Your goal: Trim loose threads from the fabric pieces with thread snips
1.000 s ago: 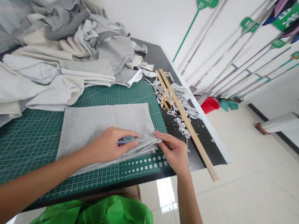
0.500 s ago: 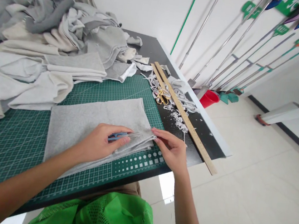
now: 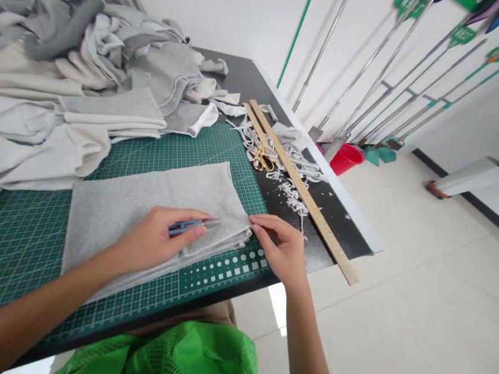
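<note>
**My Sewing Workshop**

I work in a cloth workshop. A green cutting mat (image 3: 23, 233) covers my table. A big pile of grey cloth (image 3: 88, 60) sits behind it. A long wooden ruler (image 3: 303, 190) and gold scissors (image 3: 261, 159) lie nearby.

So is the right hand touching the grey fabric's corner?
Touching. The head view shows the right hand with fingertips pinching the grey fabric at its corner.

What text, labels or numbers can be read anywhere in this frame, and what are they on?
None can be read.
Green signs on the poles against the wall: white characters, cut off or blurred.
Wooden ruler: any markings too small.
Green cutting mat: grid lines and white squares only; no legible digits.
Blue-handled snips in the left hand: no visible brand.
</note>
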The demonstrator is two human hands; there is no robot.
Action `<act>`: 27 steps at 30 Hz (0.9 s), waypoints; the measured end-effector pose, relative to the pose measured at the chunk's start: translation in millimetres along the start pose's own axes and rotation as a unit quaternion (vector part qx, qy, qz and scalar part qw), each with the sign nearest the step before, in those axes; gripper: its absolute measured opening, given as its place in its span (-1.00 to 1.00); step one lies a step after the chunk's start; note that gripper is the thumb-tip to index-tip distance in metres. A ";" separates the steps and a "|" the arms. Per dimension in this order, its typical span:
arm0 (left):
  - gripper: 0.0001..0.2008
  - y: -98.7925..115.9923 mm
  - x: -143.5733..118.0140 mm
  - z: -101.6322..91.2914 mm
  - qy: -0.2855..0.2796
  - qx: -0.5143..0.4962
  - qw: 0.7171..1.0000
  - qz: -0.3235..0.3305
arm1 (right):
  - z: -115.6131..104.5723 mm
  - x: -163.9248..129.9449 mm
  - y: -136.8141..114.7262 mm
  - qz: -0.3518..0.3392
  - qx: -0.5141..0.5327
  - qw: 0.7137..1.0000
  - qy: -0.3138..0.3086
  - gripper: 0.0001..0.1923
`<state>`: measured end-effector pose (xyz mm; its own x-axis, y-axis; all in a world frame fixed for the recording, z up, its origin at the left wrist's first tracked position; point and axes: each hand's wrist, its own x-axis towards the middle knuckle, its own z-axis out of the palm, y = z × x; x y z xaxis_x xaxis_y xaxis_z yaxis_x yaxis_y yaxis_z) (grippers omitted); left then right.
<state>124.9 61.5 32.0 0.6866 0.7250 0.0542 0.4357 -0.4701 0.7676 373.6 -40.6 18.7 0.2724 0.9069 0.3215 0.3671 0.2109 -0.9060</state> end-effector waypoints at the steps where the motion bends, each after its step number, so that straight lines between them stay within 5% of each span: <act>1: -0.64 0.1 0.0 -0.3 -0.001 0.002 1.000 0.002 | -0.2 -0.3 -0.2 0.004 0.001 1.000 0.000 -0.86; 16: -0.65 0.8 -1.2 -1.7 -0.002 0.013 1.000 0.017 | 1.2 -5.1 8.8 0.044 -0.005 0.999 0.010 -0.85; 27: -0.61 0.6 -0.9 -1.4 -0.006 0.017 1.000 0.009 | -5.8 -15.1 1.7 0.025 -0.088 0.993 -0.072 -0.65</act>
<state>123.7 61.3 33.4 0.7019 0.7098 0.0597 0.4425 -0.5001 0.7444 375.3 -56.0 13.9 0.1683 0.9600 0.2237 0.5098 0.1094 -0.8533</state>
